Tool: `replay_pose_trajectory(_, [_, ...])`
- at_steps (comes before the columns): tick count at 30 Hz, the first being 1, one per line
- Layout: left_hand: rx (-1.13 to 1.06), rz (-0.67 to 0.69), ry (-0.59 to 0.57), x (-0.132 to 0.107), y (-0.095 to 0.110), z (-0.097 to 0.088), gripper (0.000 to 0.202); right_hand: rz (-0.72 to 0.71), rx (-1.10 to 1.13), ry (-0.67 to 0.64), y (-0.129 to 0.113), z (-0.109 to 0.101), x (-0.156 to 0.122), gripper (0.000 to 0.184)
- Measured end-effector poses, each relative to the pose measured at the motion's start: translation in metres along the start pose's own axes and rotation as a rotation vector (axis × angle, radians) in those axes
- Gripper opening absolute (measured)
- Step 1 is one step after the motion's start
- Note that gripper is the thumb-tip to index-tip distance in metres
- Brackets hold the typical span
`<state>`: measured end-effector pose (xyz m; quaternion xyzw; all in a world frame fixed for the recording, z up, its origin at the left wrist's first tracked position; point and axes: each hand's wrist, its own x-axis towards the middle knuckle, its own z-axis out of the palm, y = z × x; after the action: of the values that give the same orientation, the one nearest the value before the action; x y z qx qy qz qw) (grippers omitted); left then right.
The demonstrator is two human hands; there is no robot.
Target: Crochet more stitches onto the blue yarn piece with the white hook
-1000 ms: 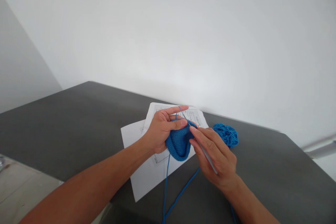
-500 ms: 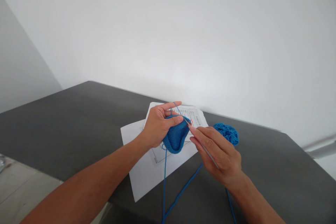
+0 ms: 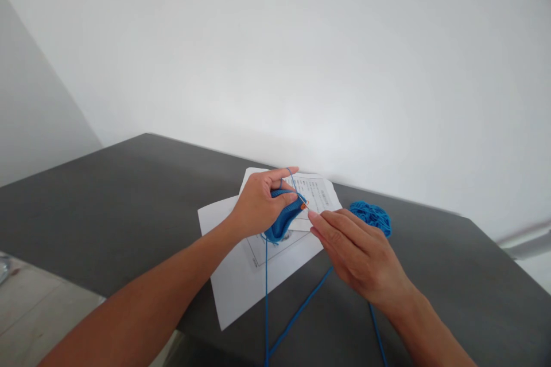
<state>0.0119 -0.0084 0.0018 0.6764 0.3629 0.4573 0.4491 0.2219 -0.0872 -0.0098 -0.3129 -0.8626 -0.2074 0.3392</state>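
Left hand [image 3: 258,203]: blue crochet piece [image 3: 282,225] above papers [image 3: 236,289], rim pinched under thumb, forefinger outstretched beneath yarn [image 3: 293,182]; right hand [image 3: 361,252], farther off: hook [image 3: 302,200] pinched in fingertips, long axis slanting up-left to rim.

Left fingers [image 3: 284,200] pinch, index [image 3: 278,174] extended, while right fingers [image 3: 333,233] press together.

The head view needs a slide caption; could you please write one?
The left hand holds a blue crocheted piece while the right hand holds a slender hook at its edge, above printed paper.
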Motion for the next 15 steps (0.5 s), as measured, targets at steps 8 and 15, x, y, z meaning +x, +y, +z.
replay_pose_trajectory(8, [-0.008, 0.003, -0.128, 0.0, 0.0, -0.004, 0.056, 0.169, 0.295, 0.136, 0.003, -0.012, 0.009, 0.043])
replay_pose_trajectory(15, [-0.156, 0.018, -0.212, 0.001, -0.001, -0.005, 0.057, 0.716, 0.899, 0.249, 0.007, -0.005, 0.001, 0.013])
